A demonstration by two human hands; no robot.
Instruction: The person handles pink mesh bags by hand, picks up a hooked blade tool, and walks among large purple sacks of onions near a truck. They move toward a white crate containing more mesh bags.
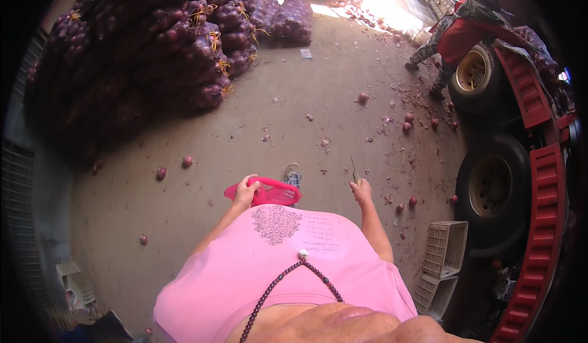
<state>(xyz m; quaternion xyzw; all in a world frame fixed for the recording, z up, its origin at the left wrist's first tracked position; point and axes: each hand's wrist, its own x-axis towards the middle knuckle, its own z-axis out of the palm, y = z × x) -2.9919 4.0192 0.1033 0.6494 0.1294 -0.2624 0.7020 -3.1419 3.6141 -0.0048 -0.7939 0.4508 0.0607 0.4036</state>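
Note:
My left hand [245,192] is closed on the edge of a bright pink-red thing [278,192] with a looped rim and a thin, partly see-through middle; whether it is a mesh bag or something stiffer I cannot tell. It hangs in front of my pink shirt. Out to the right, my right hand [362,191] grips the handle of a knife [354,170], its narrow blade pointing away from me. Below both hands lies the concrete floor [294,110], and one foot [292,171] shows just past the pink-red thing.
Mesh sacks of red onions [141,49] are piled high at the far left. A red truck [545,177] with big wheels [493,187] lines the right, where another person [468,30] bends over. Pale plastic crates [444,248] stand nearby. Loose onions [187,161] and peelings dot the floor.

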